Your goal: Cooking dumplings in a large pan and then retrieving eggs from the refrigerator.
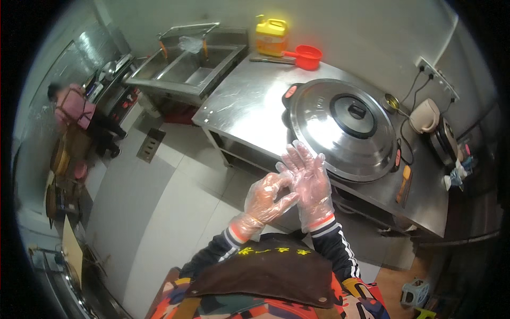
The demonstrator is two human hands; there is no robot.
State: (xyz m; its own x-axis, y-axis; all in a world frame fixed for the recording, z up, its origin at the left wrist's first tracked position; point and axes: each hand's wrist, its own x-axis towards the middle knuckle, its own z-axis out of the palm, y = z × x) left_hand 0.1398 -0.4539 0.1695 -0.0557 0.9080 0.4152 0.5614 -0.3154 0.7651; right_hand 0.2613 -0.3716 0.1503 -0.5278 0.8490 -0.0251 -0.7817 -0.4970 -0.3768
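Note:
Both my hands wear clear plastic disposable gloves and meet in front of a brown apron (263,275). My left hand (271,199) has its thumb and fingertips at the palm side of the other glove, perhaps pinching its film; the contact is hard to make out. Palm up and fingers spread, my right hand (308,181) holds nothing. Just beyond the fingers, a large round electric pan with a domed steel lid (314,119) rests on the stainless steel table (247,103). A wooden spoon (403,183) lies right of the pan.
A red plastic ladle (307,57), tongs (273,60) and a yellow jug (271,38) stand or lie at the table's back. Left of it is a steel sink (191,71). Cords run near a beige pitcher (425,116). A person in pink (75,105) works at far left.

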